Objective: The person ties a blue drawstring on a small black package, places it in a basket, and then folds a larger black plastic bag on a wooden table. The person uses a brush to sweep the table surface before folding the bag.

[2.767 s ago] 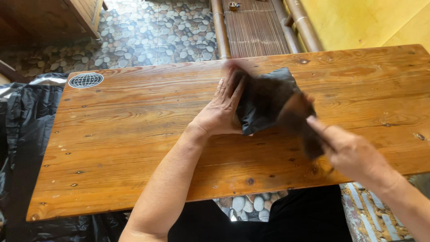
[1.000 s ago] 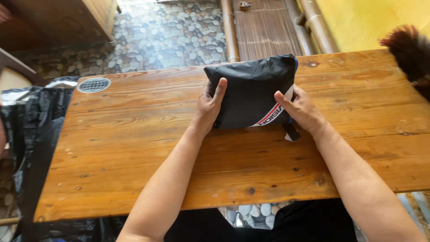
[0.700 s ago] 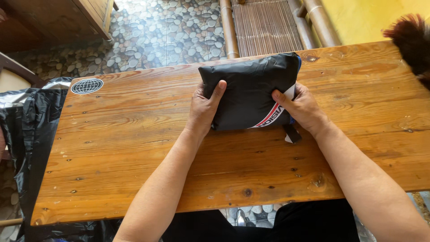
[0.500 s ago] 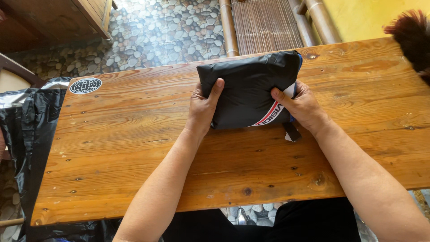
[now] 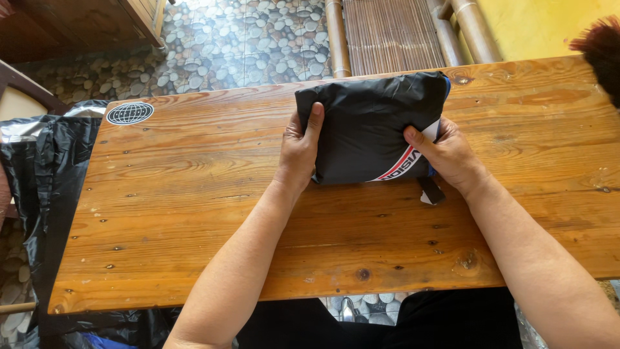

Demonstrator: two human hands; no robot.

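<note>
So we've got both hands on a folded black bundle (image 5: 371,126) sitting on the wooden bench (image 5: 194,213), up near the far edge and a bit right of the middle. Our left hand (image 5: 300,152) is pressed against the bundle's left side, thumb lying up over the top of the fabric and the other fingers tucked along the edge. Our right hand (image 5: 449,155) clamps the right side the same way, thumb on top near the lower right corner, so the two hands are apart with the bundle squeezed between them. The bundle itself looks like thin, slightly shiny black fabric, a jacket or something like it, folded into a puffy, roughly square packet with soft creases all over. There's a white and red diagonal stripe (image 5: 403,165) with some lettering across the lower right part, a sliver of blue trim along the right edge up top, and a little dark tab (image 5: 431,191) with a white bit sticking out from under it toward the near edge, just beside our right wrist. Over at the bench's far left corner there's a round black and white globe sticker (image 5: 130,112). A black plastic bag (image 5: 39,174) hangs off the left end of the bench, and something dark and feathery (image 5: 600,48) pokes in at the far right corner.
</note>
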